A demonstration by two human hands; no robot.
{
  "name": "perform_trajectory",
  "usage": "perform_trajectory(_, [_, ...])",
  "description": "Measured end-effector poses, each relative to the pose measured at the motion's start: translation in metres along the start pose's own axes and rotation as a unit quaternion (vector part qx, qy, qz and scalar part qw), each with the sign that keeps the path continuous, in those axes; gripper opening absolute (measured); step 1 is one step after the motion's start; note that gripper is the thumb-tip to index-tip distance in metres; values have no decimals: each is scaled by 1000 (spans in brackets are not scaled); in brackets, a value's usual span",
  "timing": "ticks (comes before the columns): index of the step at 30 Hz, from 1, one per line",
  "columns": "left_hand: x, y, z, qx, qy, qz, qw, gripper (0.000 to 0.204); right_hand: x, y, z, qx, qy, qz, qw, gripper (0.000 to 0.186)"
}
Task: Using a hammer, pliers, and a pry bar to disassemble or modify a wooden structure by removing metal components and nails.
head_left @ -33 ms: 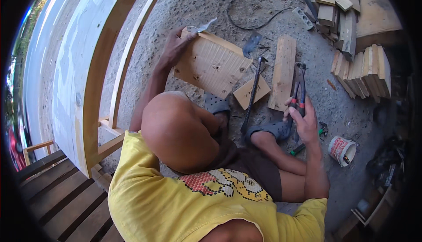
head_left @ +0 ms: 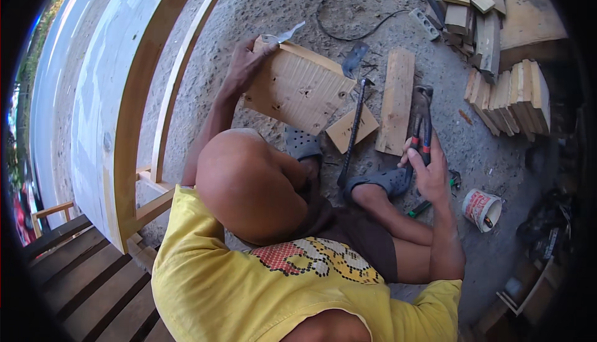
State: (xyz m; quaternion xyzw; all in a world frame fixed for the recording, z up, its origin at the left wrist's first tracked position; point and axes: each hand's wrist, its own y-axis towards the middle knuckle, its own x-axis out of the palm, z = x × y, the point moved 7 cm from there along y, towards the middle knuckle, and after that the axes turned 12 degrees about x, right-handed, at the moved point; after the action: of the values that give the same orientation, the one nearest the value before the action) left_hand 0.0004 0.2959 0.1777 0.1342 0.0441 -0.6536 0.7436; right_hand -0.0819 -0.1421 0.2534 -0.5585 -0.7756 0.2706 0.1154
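My left hand [head_left: 250,62] grips the upper left corner of a pale wooden board [head_left: 298,88], which is tilted and has several dark holes in its face. A thin translucent strip [head_left: 288,33] sticks out at that corner, by my fingers. In my right hand [head_left: 430,171] are pincers [head_left: 423,118] with red and black handles, their head pointing away from me. Between the hands, a dark pry bar [head_left: 354,134] leans across a small wooden block [head_left: 352,129]. A longer wooden block [head_left: 396,99] lies just left of the pincers.
A green-handled tool [head_left: 420,208] and a white tub [head_left: 482,210] stand near my right forearm. Cut boards [head_left: 510,99] and scrap wood [head_left: 463,6] are stacked at the right. A cable runs to a power strip [head_left: 424,23]. A large wooden frame [head_left: 146,81] rises on the left.
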Motion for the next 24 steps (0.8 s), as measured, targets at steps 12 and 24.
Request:
perform_trajectory(12, [42, 2, 91, 98, 111, -83, 985, 65, 53, -3, -81, -405, -359, 175, 822, 55])
perform_trajectory(24, [80, 21, 145, 240, 204, -262, 912, 81, 27, 14, -176, -428, -740, 125, 503, 34])
